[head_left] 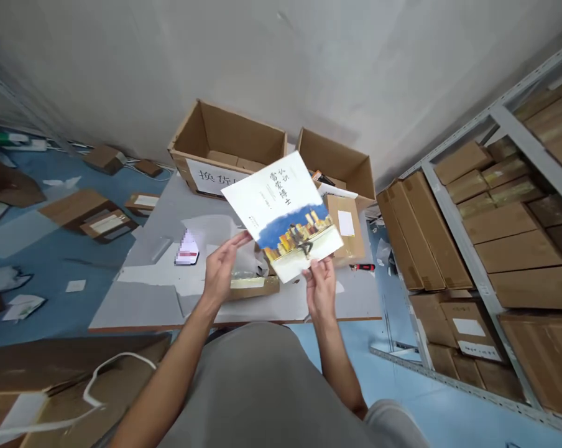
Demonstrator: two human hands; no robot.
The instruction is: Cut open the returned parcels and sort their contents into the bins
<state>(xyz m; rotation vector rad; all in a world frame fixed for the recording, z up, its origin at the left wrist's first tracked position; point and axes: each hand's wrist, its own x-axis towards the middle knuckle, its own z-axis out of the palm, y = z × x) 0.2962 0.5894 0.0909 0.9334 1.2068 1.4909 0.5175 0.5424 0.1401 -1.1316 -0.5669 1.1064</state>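
Observation:
A thin white book (281, 205) is held up, tilted, over the table in front of me. Its cover carries Chinese writing and a painted city skyline in blue and yellow. My left hand (221, 267) has its fingertips at the book's left edge, partly behind it. The lower right edge is pinched by my right hand (321, 287), thumb on the cover. Under the book lies an opened cardboard parcel (255, 287) with plastic wrapping, partly hidden by the book and my left hand.
Two open cardboard boxes, a labelled left box (197, 140) and a right box (362, 171), stand against the wall. A sealed carton (349, 233) and a red-and-black cutter (363, 267) lie right. Shelves of cartons (505, 242) flank the right; parcels (82, 208) lie on the left floor.

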